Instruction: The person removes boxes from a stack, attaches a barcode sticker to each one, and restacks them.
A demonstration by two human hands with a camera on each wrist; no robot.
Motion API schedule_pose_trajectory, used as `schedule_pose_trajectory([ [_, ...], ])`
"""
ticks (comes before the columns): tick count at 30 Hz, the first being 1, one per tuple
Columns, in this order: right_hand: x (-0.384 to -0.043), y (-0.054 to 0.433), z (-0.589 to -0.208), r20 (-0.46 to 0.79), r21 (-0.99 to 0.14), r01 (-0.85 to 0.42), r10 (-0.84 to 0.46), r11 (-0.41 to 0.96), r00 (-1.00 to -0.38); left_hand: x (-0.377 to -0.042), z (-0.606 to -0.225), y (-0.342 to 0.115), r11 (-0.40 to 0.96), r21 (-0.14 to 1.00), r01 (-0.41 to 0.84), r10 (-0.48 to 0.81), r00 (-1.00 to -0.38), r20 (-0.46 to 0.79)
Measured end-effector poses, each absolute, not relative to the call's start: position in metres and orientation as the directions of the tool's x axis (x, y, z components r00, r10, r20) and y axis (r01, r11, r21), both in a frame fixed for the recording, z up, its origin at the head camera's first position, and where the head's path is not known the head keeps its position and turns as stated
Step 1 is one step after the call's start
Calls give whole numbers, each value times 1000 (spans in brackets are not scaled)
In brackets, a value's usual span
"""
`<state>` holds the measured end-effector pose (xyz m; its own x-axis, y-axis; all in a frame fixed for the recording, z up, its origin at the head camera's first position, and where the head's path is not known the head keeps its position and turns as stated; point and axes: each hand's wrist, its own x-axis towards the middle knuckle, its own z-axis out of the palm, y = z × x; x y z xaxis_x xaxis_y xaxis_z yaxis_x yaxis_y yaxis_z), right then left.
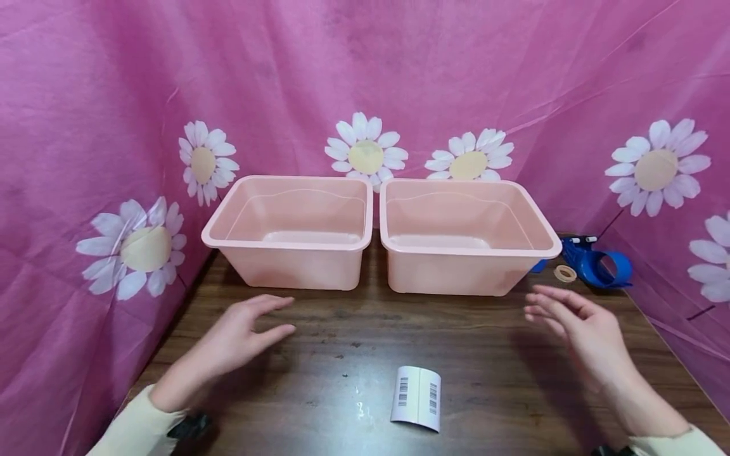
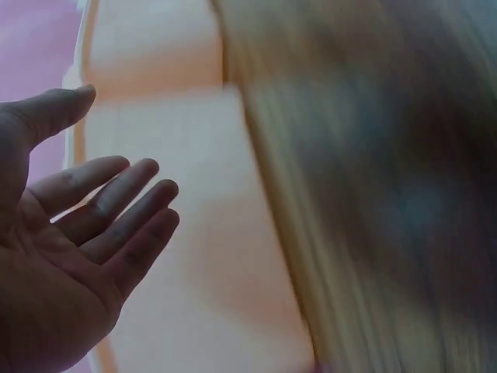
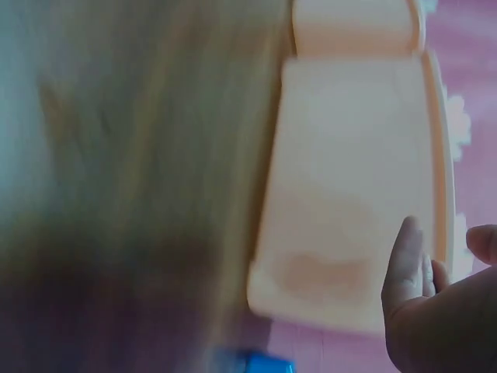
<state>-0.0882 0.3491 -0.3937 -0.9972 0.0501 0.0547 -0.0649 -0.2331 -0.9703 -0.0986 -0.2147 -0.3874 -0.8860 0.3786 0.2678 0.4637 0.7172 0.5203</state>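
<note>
Two pink plastic bins stand side by side at the back of the table, the left bin [image 1: 293, 266] and the right bin [image 1: 456, 272]; the inside that shows in each holds nothing. In front of the left bin my left hand [image 1: 239, 332] hovers with fingers and thumb apart, holding nothing. My right hand [image 1: 587, 335] is in the air before the right bin's outer corner, fingers loosely bent and nothing in them. Between the hands, nearer the front, lies a curved white card [image 1: 417, 399] with two barcodes. Neither hand touches it.
At the right behind my right hand lie a blue tape roll [image 1: 613, 269] and a small tan ring [image 1: 564, 273]. A pink cloth with daisies [image 1: 365, 63] hangs round the back and sides of the wooden table [image 1: 319, 380].
</note>
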Motion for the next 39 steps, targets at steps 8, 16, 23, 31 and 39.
schedule_pose_trajectory([
  [8, -41, 302, -413, -245, -970, 243, 98, -32, -965, -103, -404, -132, 562, 514, 648, 699, -704, 123],
  [16, -11, 264, -428, -508, -858, 513, 152, -9, -848, -106, -412, -71, 520, 531, 669, 777, -628, 30],
  [23, 14, 244, -451, -574, -818, 572, 37, -55, -818, -117, -416, -45, 543, 553, 632, 775, -631, -39],
  [31, 35, 231, -472, -578, -809, 587, -159, -12, -800, -125, -419, -27, 542, 578, 611, 790, -604, -103],
  [39, 37, 221, -479, -616, -784, 612, -241, 102, -750, -120, -420, -23, 547, 586, 597, 787, -605, -118],
])
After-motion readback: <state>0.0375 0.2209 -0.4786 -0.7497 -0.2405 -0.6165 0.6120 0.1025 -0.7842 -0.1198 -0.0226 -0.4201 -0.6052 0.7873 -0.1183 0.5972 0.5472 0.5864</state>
